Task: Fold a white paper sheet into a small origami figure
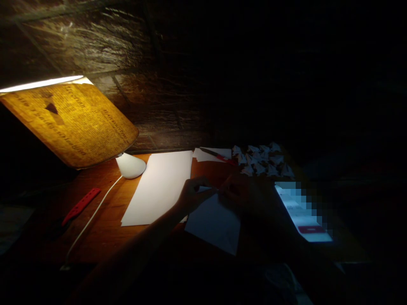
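Between my hands is a sheet of white paper [216,220], in shadow, with its lower corner pointing toward me. My left hand [193,195] pinches its far edge between thumb and fingers. At the same edge, just to the right, the fingers of my right hand [233,192] are closed on the paper, though this hand is very dark. Left of the held sheet lies a stack of white paper [159,186], partly behind my left forearm. Folded paper pieces [260,159] sit in a group beyond my right hand.
A lamp [130,166] with a printed shade stands at the left, its white cord [92,218] running toward the front edge. Nearby lies a red-handled tool [81,206]. A red-and-black knife [218,156] rests on smaller paper at the back. A lit screen [300,218] is on the right.
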`<state>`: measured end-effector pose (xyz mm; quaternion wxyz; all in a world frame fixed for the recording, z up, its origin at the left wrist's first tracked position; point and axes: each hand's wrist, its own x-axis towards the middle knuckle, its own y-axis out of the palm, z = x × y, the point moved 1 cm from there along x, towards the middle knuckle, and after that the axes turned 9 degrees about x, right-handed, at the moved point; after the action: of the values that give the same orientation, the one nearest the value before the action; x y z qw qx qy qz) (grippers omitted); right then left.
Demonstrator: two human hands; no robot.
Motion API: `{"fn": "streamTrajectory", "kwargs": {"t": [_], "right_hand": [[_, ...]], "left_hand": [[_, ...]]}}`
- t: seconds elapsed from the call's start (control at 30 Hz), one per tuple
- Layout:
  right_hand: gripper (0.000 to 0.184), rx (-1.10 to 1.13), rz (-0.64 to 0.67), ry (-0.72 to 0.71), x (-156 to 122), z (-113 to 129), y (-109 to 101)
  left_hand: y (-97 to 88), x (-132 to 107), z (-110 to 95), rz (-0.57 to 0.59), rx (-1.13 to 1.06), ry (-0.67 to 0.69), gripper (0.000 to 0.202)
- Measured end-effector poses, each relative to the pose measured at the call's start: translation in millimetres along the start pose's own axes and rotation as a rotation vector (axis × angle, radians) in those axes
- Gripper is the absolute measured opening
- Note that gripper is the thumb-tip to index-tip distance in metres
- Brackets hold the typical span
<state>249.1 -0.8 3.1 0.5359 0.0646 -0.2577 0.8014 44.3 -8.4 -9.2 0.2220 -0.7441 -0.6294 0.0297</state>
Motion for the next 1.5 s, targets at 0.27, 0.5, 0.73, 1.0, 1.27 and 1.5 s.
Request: {"fn": "streamTrajectory", "kwargs": {"t": [0.27, 0.5, 0.73, 1.0, 1.27, 1.5], "right_hand": [[0.012, 0.062, -0.018, 0.079, -1, -1, 2], [0.012, 0.057, -0.019, 0.074, 0, -1, 2], [0.014, 0.051, -0.023, 0.092, 0, -2, 2], [0.015, 0.1, -0.099, 0.168, -1, -1, -2], [0.016, 0.13, -0.151, 0.223, 0, -5, -5], [0.017, 0.171, -0.226, 0.274, -1, -9, -4]], "left_hand": [[-4.9, 0, -2, -0.044, 0.057, -0.034, 0.022], [-2.6, 0, -1, -0.028, 0.016, -0.038, 0.021], [-4.8, -3, -7, -0.055, -0.006, -0.076, 0.027], [-9.9, 0, -6, -0.158, -0.202, -0.198, 0.031], [-15.8, 2, -1, -0.201, -0.253, -0.243, 0.035], [-15.4, 4, 2, -0.215, -0.21, -0.197, 0.036]]}}
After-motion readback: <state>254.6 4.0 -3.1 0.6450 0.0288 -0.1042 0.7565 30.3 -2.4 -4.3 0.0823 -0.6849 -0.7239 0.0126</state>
